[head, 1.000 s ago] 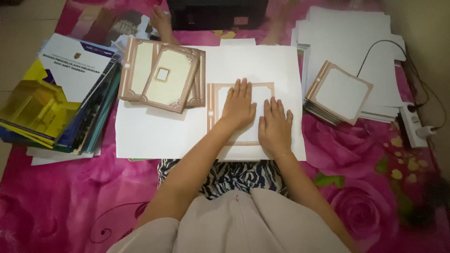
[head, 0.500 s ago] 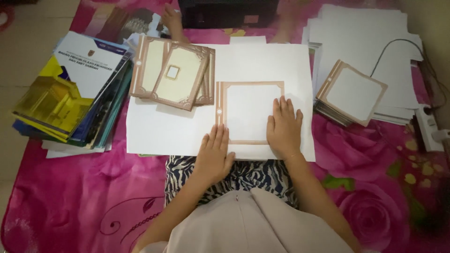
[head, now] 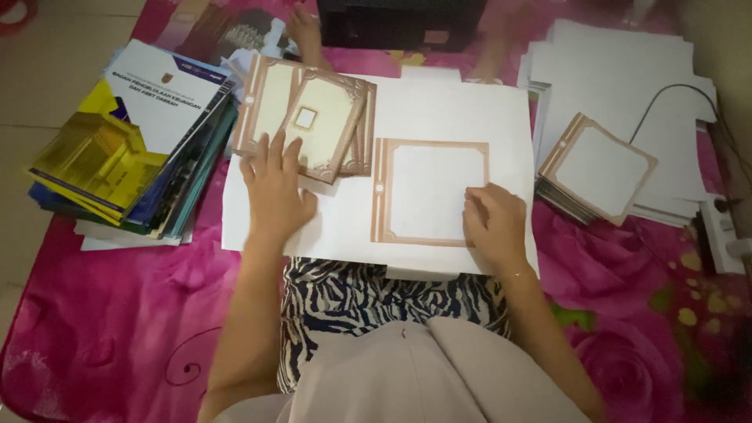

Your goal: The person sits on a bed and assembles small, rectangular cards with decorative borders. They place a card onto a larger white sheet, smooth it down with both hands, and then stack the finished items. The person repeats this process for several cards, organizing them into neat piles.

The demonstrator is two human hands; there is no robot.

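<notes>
Left hand: the left hand (head: 274,192) lies flat with fingers spread, grasping nothing; its fingertips touch the lower edge of the small stack of cream cards with ornate brown borders (head: 309,125), up and to the left on the sheet.
Right hand: the right hand (head: 495,225) is loosely curled, fingertips pressing on the lower right corner of the white square card with a plain brown border (head: 431,192); whether it pinches the edge or only pins it down I cannot tell.
Bordered card: lies flat and face up in the middle of the large white paper sheet (head: 439,106), just in front of the person's lap.
Handling: judged by its look, the card is thin, light and fairly stiff; it would slide easily on the smooth sheet and crease if bent, so a corner or free edge looks like the best place to lift it, thumb under and fingers on top.
Support: the sheet rests on a pink floral cloth (head: 133,329) spread over the floor.
Left side: a pile of blue, yellow and white booklets (head: 129,141).
Right side: another stack of brown-bordered white cards (head: 599,168), tilted, resting on loose white papers (head: 619,70); a thin black cable (head: 666,98) runs across them.
</notes>
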